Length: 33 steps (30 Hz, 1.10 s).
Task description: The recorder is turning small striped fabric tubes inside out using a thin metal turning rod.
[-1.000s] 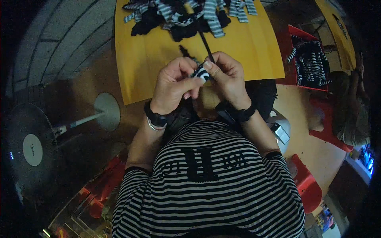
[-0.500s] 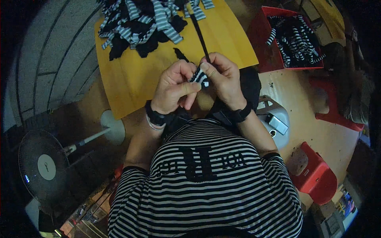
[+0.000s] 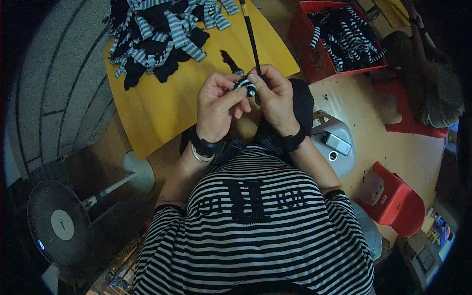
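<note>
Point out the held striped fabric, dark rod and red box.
Held striped fabric (image 3: 245,84), head view: its bunched part.
Dark rod (image 3: 251,39), head view: its shaft.
Red box (image 3: 314,62), head view: its left wall.

The wide fisheye camera sat on the person's head, the left one of a pair, and I saw that it looked steeply downward. The striped shirt (image 3: 250,246) was nearest to it, filling the lower part; the hands (image 3: 214,105) were near, above the middle. The bench (image 3: 162,105) stood further, and straight edges bent toward the rim.
</note>
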Tool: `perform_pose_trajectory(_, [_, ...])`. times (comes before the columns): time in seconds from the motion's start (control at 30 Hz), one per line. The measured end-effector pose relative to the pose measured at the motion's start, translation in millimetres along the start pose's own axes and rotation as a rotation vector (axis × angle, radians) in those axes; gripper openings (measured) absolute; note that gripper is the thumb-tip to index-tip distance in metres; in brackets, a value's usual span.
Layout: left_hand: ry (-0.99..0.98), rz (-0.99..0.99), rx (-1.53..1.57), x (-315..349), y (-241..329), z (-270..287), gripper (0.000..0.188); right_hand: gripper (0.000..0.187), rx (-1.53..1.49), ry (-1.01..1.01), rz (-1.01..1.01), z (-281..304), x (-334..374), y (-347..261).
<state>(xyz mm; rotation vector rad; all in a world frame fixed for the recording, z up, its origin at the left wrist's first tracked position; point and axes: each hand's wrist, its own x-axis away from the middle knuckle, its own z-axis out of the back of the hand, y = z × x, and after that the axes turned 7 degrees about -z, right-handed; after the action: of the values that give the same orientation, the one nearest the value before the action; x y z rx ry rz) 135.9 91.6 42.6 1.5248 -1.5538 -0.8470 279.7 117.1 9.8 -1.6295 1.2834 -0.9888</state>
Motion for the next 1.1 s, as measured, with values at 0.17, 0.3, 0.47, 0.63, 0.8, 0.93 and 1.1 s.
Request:
perform_pose_trajectory(0.17, [-0.004, -0.065, -0.112, 13, 4, 10, 0.017, 0.013, -0.002, 0.015, -0.062, -12, 13, 8])
perform_pose_trajectory(0.3, [0.034, -0.182, -0.295, 26, 16, 20, 0.015, 0.013, 0.026, -0.031, 0.003, -27, 19, 7])
perform_pose_trajectory(0.47, [0.056, -0.139, -0.229, 41, 29, 48, 0.013, 0.012, 0.251, -0.060, 0.148, -51, 28, 11])
perform_pose_trajectory(0.63, [0.081, -0.018, 0.254, 60, 32, 68, 0.015, 0.012, 0.405, 0.000, 0.247, -77, 42, 12])
perform_pose_trajectory(0.8, [-0.179, 0.035, 0.440, 90, 36, 96, 0.015, 0.013, 0.251, -0.102, 0.097, -103, 56, 3])
perform_pose_trajectory(0.93, [-0.261, 0.028, 0.292, 98, 56, 101, 0.015, 0.013, 0.195, -0.261, 0.104, -108, 59, 1])
perform_pose_trajectory(1.1, [0.050, -0.212, 0.037, 90, 50, 99, 0.014, 0.013, 0.287, -0.169, 0.083, -117, 54, 9])
